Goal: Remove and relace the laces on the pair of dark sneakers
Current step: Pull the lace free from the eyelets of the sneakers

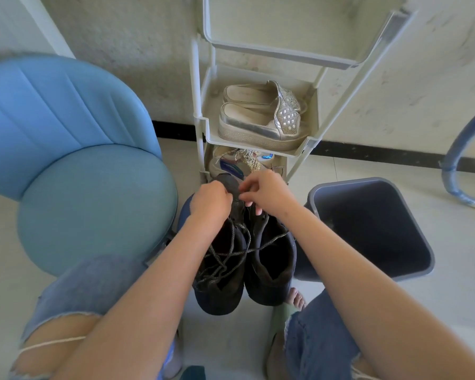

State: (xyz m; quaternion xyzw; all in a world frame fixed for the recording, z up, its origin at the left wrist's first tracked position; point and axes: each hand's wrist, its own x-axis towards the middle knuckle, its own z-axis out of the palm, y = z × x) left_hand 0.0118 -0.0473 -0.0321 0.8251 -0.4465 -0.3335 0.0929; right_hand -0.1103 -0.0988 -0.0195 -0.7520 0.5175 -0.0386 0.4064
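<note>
Two sneakers [270,259] stand side by side on the floor between the person's feet, heels toward them, in front of a rack [203,127]. A chair [93,201] is to the left and a bin [368,229] to the right. Left hand [210,200] is curled knuckles-up over the left shoe's throat; what it grasps is hidden, cannot tell. Right hand [266,193] pinches the lace [230,250] with thumb and fingertips near the toe-end eyelets. Most of the lace lies slack, looped over the left shoe's opening, with one strand crossing onto the right shoe.

Handling, judged: the lace looks woven, limp and light, so it likely snags and tangles easily. Best taken near the tip to thread it, or close to an eyelet to pull it through. The shoes look soft-sided but hold their shape. Steady one by the eyelet edge or tongue.
</note>
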